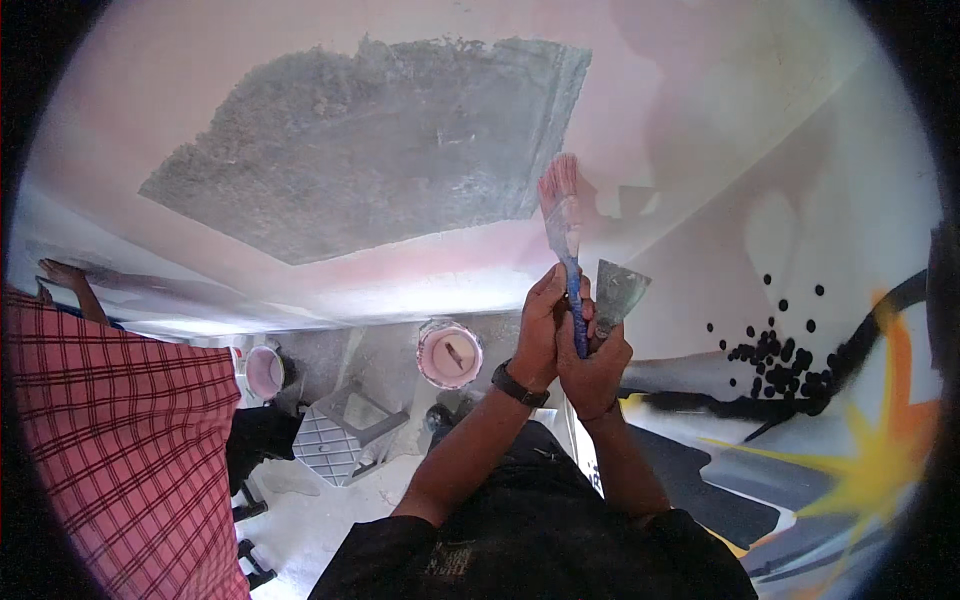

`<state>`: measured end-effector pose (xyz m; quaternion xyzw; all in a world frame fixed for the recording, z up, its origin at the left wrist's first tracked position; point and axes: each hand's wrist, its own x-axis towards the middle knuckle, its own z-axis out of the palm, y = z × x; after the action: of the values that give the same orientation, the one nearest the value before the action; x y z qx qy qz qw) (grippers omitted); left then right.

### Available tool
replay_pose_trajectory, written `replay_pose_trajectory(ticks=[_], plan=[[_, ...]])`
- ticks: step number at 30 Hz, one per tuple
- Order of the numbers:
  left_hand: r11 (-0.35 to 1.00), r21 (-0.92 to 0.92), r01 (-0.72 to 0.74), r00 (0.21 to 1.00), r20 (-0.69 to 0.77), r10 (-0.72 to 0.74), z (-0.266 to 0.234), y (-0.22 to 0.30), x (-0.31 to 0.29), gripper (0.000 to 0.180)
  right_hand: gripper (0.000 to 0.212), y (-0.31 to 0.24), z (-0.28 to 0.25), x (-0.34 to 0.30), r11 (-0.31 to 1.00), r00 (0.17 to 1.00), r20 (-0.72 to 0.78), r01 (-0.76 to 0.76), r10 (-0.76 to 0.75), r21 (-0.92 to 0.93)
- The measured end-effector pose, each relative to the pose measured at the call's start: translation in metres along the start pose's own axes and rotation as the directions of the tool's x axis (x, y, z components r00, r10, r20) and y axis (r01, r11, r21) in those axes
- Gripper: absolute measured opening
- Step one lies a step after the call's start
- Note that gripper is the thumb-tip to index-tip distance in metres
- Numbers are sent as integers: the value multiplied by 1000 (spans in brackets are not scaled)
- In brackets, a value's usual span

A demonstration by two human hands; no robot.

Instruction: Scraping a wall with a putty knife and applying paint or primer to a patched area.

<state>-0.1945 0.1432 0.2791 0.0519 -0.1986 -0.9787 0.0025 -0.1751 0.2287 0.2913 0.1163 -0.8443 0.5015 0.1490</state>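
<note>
My left hand (pixel 540 325) is closed around the blue handle of a paintbrush (pixel 567 215), held upright with its pink-stained bristles at the top. Beside it, my right hand (pixel 597 375) is closed on a scraper (pixel 621 292), whose broad grey blade sticks up past the fingers. The two hands meet at the brush handle, and the right fingers lie against its lower end. The scraper's handle is hidden in the right hand. Beyond the bristles is a pink-white wall with a rough grey patch (pixel 390 150).
An open bucket (pixel 425 372) of pale pink paint, with a stick-like thing inside, stands below left of my hands. A second bucket (pixel 246 372) and a grey plastic stool (pixel 340 450) are further left. A co-worker in a red checked shirt (pixel 125 430) touches the wall. A painted wall (pixel 720 370) rises at right.
</note>
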Motion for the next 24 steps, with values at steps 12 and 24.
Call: replay_pose_trajectory(ticks=[12,24], plan=[[996,-32,81,988,-130,-85,-41,-11,-4,32,30,23,24,-20,992,991,39,-127,128,-29],[992,-34,121,991,-54,-123,-5,10,-26,35,28,-25,8,-24,999,997,-64,-50,50,0]])
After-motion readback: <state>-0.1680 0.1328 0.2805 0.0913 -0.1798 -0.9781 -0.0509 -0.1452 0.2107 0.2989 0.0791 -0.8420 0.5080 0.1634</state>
